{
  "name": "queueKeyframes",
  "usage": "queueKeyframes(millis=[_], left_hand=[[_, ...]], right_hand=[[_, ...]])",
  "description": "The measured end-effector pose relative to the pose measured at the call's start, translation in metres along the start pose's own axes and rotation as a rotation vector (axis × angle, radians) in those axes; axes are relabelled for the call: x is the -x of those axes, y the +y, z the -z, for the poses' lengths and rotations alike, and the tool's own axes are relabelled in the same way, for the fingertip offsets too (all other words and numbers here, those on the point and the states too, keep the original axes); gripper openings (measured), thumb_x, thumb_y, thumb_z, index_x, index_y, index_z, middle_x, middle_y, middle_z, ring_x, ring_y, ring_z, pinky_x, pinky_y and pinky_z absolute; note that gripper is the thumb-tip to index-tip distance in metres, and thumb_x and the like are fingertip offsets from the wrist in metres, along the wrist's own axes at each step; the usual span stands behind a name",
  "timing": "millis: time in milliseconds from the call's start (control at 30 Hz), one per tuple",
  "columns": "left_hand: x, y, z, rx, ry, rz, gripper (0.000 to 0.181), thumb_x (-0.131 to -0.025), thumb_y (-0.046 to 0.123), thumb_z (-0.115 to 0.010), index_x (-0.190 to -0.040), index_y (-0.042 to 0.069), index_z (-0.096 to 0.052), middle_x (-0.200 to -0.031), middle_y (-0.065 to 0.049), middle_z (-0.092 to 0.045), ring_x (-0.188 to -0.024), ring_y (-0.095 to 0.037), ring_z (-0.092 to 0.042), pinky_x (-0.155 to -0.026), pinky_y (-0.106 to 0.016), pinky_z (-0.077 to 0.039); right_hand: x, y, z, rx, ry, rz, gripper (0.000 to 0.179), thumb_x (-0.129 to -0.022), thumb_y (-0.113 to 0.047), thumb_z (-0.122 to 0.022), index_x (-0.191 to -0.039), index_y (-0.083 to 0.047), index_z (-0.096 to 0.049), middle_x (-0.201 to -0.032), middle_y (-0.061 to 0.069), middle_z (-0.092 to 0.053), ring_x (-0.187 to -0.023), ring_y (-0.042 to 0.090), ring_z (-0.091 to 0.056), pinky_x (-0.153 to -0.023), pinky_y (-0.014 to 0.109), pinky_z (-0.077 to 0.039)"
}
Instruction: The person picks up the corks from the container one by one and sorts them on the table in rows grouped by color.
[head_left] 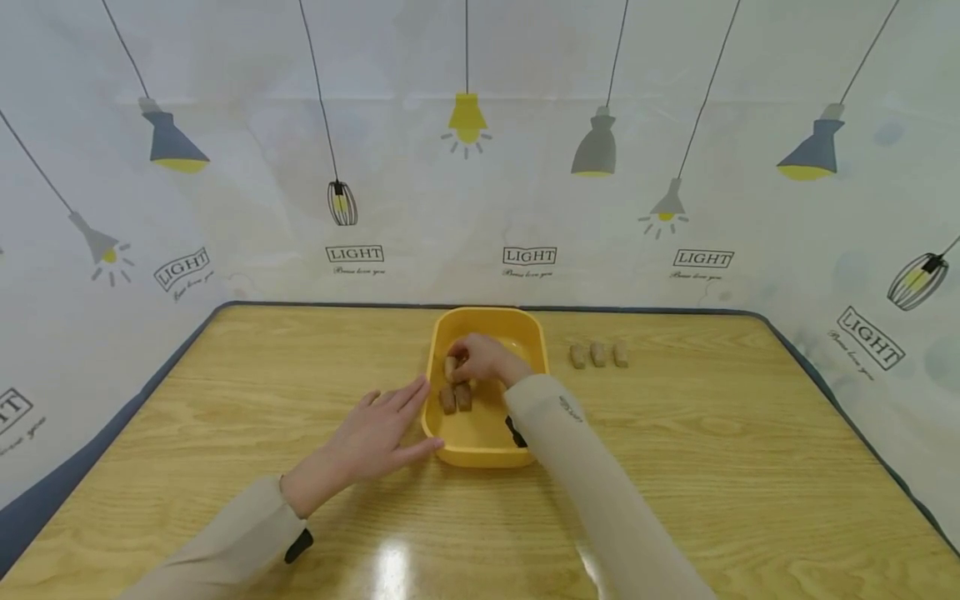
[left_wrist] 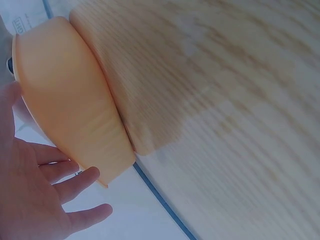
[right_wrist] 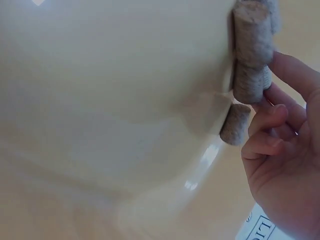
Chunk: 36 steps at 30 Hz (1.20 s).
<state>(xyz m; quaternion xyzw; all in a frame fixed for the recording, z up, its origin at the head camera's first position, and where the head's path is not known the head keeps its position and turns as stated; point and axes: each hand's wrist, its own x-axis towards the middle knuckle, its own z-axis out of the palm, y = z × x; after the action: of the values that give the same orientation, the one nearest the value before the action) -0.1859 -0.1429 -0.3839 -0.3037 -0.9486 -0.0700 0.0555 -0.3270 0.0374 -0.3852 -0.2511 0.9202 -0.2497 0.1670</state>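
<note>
A yellow rectangular plastic basin [head_left: 480, 457] stands on the wooden table. Inside it, toward the left wall, two brown corks [head_left: 463, 397] lie side by side. My right hand [head_left: 483, 357] reaches into the basin and pinches a cork [head_left: 452, 368] just behind those two. In the right wrist view, corks [right_wrist: 253, 35] are grouped by the fingertips, and a separate cork [right_wrist: 235, 124] lies below them. My left hand [head_left: 382, 429] has its fingers extended, touching the basin's left rim; in the left wrist view these fingers are spread beside the basin wall [left_wrist: 75, 95].
Three more corks [head_left: 597, 354] stand in a row on the table, right of the basin. Behind the table hangs a pale backdrop [head_left: 420, 200] printed with lamps. A dark blue edge [head_left: 337, 304] borders the tabletop [head_left: 735, 433].
</note>
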Motion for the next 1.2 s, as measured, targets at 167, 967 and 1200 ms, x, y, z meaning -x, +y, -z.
queueKeyframes(millis=[167, 967, 1200], left_hand=[[0.001, 0.000, 0.000, -0.003, 0.006, -0.004, 0.078, -0.086, 0.060, -0.033, -0.137, 0.002, -0.027, -0.140, -0.011, -0.026, -0.122, -0.026, -0.033, -0.093, -0.052, -0.027], [0.000, 0.001, 0.000, -0.014, 0.004, -0.009, 0.079, -0.086, 0.060, -0.034, -0.136, -0.001, -0.029, -0.140, -0.013, -0.026, -0.122, -0.027, -0.033, -0.093, -0.052, -0.027], [0.000, 0.001, -0.001, -0.016, 0.014, -0.011, 0.079, -0.086, 0.059, -0.035, -0.136, -0.001, -0.030, -0.140, -0.013, -0.028, -0.122, -0.026, -0.034, -0.093, -0.052, -0.027]], right_hand=[[0.002, 0.001, 0.012, 0.038, 0.042, 0.033, 0.040, -0.078, -0.013, -0.066, -0.114, 0.000, -0.057, -0.106, 0.009, -0.058, -0.093, 0.018, -0.052, -0.085, 0.030, -0.040], [0.044, 0.033, 0.102, 0.081, 0.154, -0.025, 0.041, -0.081, -0.017, -0.065, -0.117, 0.000, -0.055, -0.113, 0.014, -0.055, -0.107, 0.027, -0.046, -0.090, 0.039, -0.035], [0.063, 0.065, 0.114, 0.032, 0.190, -0.032, 0.043, -0.082, -0.018, -0.064, -0.118, 0.003, -0.052, -0.114, 0.018, -0.052, -0.104, 0.030, -0.047, -0.075, 0.034, -0.046]])
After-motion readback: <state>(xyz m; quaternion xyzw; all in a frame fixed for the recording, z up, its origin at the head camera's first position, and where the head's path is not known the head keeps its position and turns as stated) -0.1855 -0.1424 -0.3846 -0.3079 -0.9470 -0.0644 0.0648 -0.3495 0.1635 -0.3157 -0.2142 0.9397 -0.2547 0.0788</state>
